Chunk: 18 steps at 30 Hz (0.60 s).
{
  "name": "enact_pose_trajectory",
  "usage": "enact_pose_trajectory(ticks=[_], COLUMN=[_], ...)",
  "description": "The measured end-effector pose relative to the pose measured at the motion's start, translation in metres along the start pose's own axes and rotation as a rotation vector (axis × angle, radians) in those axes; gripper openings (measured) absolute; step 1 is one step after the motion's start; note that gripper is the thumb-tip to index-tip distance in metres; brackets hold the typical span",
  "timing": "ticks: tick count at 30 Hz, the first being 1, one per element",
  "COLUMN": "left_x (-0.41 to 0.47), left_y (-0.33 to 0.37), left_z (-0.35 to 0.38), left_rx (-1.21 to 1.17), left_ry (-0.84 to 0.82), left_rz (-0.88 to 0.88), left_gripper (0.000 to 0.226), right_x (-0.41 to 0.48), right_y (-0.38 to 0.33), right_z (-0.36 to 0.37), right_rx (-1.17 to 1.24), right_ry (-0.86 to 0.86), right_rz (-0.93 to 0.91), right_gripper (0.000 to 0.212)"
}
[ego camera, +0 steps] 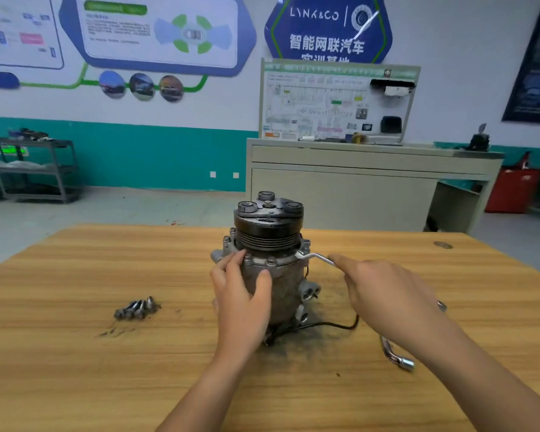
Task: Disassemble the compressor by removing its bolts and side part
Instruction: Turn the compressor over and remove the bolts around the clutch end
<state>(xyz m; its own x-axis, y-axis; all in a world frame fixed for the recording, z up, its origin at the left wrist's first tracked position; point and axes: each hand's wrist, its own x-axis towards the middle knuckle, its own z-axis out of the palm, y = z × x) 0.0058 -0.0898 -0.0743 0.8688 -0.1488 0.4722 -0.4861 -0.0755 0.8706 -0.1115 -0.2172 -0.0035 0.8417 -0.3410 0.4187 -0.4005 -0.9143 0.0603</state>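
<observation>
Compressor (272, 269) is standing upright near the middle of the wooden table (75, 353), pulley (268, 222) end up, with both hands on or beside it. The left hand (243, 294) is wrapping round its grimy body, thumb pressing on the front and fingers curling up to the flange. The right hand (384, 291) is closing over the handle of a thin silver wrench (317, 256), index finger lying along the shaft. The wrench's far end is sitting at the flange on the compressor's right side, though its exact seat is too small to tell. Two flange bolts (271, 261) are sitting seated at the front rim. A black wire (334, 325) is trailing from the base under the right forearm, where an L-shaped socket wrench (396, 357) is lying. Loose bolts (137, 308) are lying clustered to the left, well apart. Behind, a beige cabinet (356, 188) is carrying a display board (337, 101).
</observation>
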Motion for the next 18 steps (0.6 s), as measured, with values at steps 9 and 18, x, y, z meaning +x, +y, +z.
enact_pose_trajectory(ticks=[9, 18], left_x=[0.019, 0.034], left_y=[-0.013, -0.022], left_z=[-0.002, 0.001], left_rx=[-0.167, -0.128], left_ry=[0.119, 0.039], left_rz=[-0.064, -0.022], left_gripper=[0.044, 0.061], right_x=[0.015, 0.023], right_y=[0.013, 0.002], right_z=[-0.010, -0.012], right_rx=[-0.050, -0.262], right_ry=[0.073, -0.086], right_rz=[0.029, -0.032], right_gripper=[0.051, 0.047])
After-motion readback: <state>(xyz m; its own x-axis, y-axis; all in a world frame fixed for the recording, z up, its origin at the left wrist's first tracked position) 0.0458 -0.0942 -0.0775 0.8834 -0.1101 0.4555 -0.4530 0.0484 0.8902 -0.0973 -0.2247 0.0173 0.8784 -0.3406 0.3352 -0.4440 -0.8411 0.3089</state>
